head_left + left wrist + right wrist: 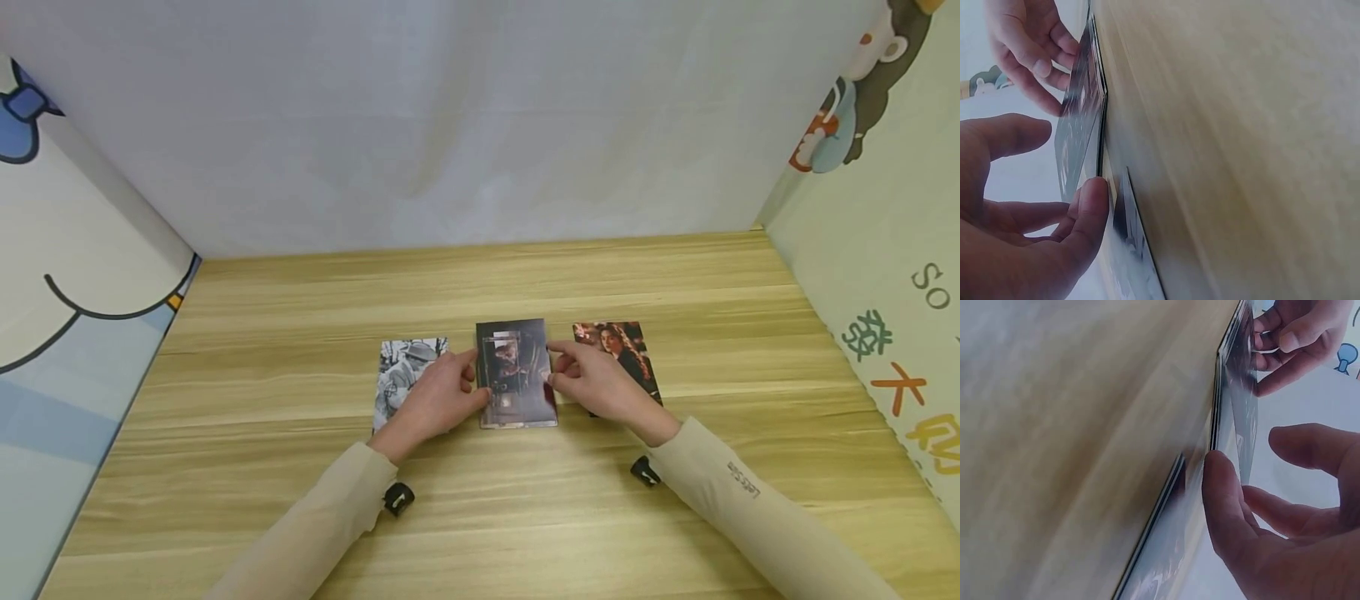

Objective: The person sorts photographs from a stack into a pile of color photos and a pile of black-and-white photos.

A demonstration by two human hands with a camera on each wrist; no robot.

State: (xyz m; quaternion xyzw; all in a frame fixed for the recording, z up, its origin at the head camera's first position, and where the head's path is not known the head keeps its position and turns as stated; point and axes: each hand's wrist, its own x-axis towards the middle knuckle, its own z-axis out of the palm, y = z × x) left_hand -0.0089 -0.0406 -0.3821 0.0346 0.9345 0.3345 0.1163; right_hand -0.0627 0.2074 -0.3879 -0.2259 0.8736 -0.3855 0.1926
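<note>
A dark glossy photo card (517, 375) lies on top of a thin stack in the middle of the table. My left hand (438, 400) is at its left edge, and my right hand (596, 383) is at its right edge. In the left wrist view the left thumb touches the edge of the stack (1079, 125), with the upper finger spread away. The right wrist view shows the right thumb likewise against the stack's edge (1217, 400). A black-and-white photo card (390, 379) is partly under my left hand; a reddish portrait card (633, 354) is partly under my right.
The cards lie on a wood-grain table (517, 517). A pale cloth wall (480, 125) rises behind it, with printed panels on the left (90, 233) and right (862, 275). Black wrist straps (398, 498) show below the sleeves.
</note>
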